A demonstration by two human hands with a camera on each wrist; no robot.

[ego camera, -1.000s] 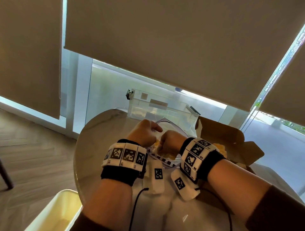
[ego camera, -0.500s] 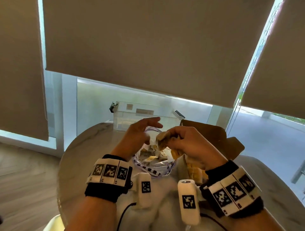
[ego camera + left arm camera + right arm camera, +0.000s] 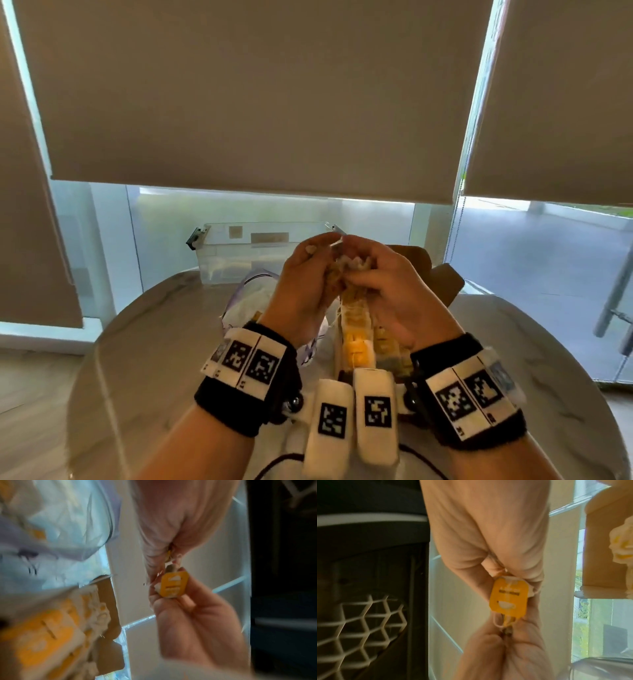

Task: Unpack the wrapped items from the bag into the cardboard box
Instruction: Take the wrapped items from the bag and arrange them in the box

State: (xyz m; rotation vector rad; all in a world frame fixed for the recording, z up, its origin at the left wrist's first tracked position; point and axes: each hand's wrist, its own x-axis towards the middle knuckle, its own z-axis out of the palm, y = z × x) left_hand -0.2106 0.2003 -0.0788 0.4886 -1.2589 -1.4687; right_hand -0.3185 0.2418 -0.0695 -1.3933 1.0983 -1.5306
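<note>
- Wrapped item [image 3: 173,584], small with a yellow tag, sits between my two hands, raised above the worktop [image 3: 144,342] and over the near end of the cardboard box [image 3: 442,277]
- Left hand [image 3: 301,291]: fingers curled, pinching one end of the item
- Right hand [image 3: 394,291]: fingers curled, pinching the other end; a thin white string loops out beside the tag
- Bag [image 3: 246,308], clear plastic, lies open on the worktop to the left of the box, just beyond my left wrist; pale contents show through it, count not readable
- Cardboard box already holds a row of packed yellow-and-white items [image 3: 356,339], so I judge the task well under way but not finished
- Left to do, as I judge: lower this item into the row, then go back to the bag for whatever remains
- Clear plastic bin [image 3: 239,253] stands behind at the far edge, apart from both hands
</note>
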